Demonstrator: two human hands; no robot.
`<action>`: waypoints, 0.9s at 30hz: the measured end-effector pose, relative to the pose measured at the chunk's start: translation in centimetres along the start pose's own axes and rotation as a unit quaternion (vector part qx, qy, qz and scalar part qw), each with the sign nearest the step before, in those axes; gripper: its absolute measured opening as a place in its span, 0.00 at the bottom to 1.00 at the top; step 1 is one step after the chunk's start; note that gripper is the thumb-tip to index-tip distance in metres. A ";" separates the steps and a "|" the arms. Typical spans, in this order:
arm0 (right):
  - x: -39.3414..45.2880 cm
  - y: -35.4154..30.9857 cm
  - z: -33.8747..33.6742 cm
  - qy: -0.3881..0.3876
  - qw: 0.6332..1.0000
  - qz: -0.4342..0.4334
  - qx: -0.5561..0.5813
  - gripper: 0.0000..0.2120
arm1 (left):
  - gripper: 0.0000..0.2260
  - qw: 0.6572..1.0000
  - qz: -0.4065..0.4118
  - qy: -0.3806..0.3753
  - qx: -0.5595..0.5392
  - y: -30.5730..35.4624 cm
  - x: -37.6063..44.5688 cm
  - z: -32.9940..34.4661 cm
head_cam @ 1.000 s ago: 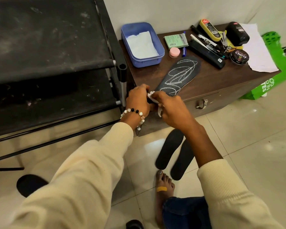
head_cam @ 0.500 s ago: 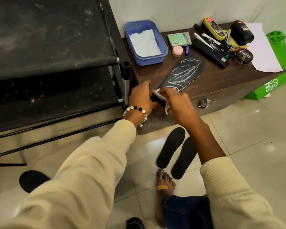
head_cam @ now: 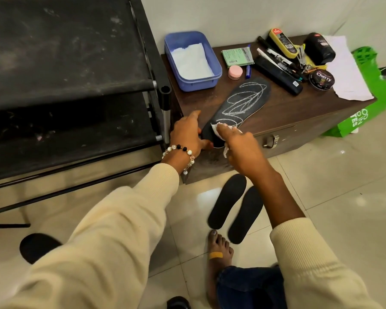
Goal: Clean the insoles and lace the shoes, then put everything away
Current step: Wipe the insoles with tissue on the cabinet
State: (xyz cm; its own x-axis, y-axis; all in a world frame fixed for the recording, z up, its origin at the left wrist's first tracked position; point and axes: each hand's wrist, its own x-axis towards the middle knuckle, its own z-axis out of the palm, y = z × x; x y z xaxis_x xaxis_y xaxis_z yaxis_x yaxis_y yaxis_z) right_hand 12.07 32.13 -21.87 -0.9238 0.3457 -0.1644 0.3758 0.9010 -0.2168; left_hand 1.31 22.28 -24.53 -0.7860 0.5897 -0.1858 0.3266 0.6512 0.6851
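Head view: 1 frame, looking down at both hands and a low cabinet.
Insole: black insole (head_cam: pixel 243 108) lies flat on the cabinet (head_cam: pixel 288 117), heel end overhanging the near edge, surface scribbled with white chalk-like lines.
Wipe: white wipe (head_cam: pixel 218 128) pressed on the heel area, a tail of it hanging below the palm.
Right hand: right hand (head_cam: pixel 241 150) clamps the wipe against the insole, fingers curled round it.
Left hand: left hand (head_cam: pixel 187 134) steadies the heel end, thumb under the edge, forefinger stretched out along the cabinet top.
Change: 1 second ago both hands were bunched together at the cabinet edge working the wipe; they have since parted, and the wipe is now down on the insole.
Meaning: judged as the start of wiping this insole; the marks appear untouched, so cleaning of it is barely begun.
Floor pair: 2 plain black insoles (head_cam: pixel 227 201) lie side by side on the tiles near a bare foot (head_cam: pixel 218 248).
Tub: blue tub (head_cam: pixel 212 63) at the cabinet's rear left holds more white sheets.
Clutter: polish tin (head_cam: pixel 321 79), markers and a paper sheet (head_cam: pixel 345 70) on the cabinet's far end.
Rack: black shoe rack (head_cam: pixel 76 85) to the left, just beside the cabinet.
Shoes: none identified with certainty; lacing not yet begun.
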 end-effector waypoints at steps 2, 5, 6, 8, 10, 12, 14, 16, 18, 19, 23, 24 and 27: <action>-0.1 -0.6 0.2 0.006 0.998 -0.062 0.014 0.30 | 0.39 1.000 0.008 0.004 0.001 -0.1 0.0 0.0; -0.6 0.0 -0.4 -0.010 0.996 -0.085 0.013 0.29 | 0.35 1.000 0.013 0.010 0.005 -0.3 0.1 0.2; -0.6 0.6 -0.5 -0.016 0.997 -0.071 0.014 0.29 | 0.34 1.000 0.012 0.010 0.003 -0.3 0.1 0.2; -0.6 1.5 -0.7 -0.029 1.000 0.003 -0.001 0.30 | 0.34 1.000 0.011 0.003 0.002 -0.2 0.1 0.2; -0.2 1.7 -0.6 -0.022 0.997 0.068 -0.012 0.31 | 0.32 1.000 0.018 -0.004 0.008 -0.2 0.1 0.1; -0.1 0.8 -0.1 0.004 0.999 0.040 -0.010 0.29 | 0.31 1.000 0.023 -0.002 0.014 -0.2 0.0 0.0; 0.0 0.1 0.6 0.023 0.999 -0.036 0.013 0.28 | 0.30 1.000 0.026 0.001 0.017 -0.2 0.0 0.1; -0.1 0.2 0.4 0.007 0.998 -0.057 0.027 0.28 | 0.30 0.999 0.029 0.001 0.019 -0.3 -0.1 0.1; -0.5 0.7 -0.3 -0.019 0.999 -0.002 0.029 0.28 | 0.31 0.999 0.027 -0.007 0.020 -0.2 -0.1 0.1; -0.6 1.0 -0.7 -0.016 0.998 0.032 0.046 0.27 | 0.31 0.999 0.027 -0.012 0.020 -0.2 -0.1 0.0; -0.3 0.8 -0.4 0.026 0.996 0.081 0.023 0.27 | 0.31 0.998 0.030 -0.032 0.054 0.1 -0.1 -0.2; -0.2 0.6 0.0 0.027 0.998 0.058 0.002 0.27 | 0.30 0.997 0.030 -0.039 0.064 0.2 -0.1 -0.2; -0.3 0.2 0.3 0.029 1.000 -0.008 0.009 0.28 | 0.25 0.995 0.032 -0.044 0.087 0.6 -0.4 -0.2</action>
State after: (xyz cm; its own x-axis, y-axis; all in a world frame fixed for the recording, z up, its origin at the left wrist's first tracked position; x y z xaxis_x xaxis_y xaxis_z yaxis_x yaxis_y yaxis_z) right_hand 12.42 32.09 -22.18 -0.9318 0.3471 -0.1060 0.3626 0.9013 -0.2371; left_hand 1.68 22.37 -23.90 -0.7139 0.6670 -0.2130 0.4664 0.6799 0.5659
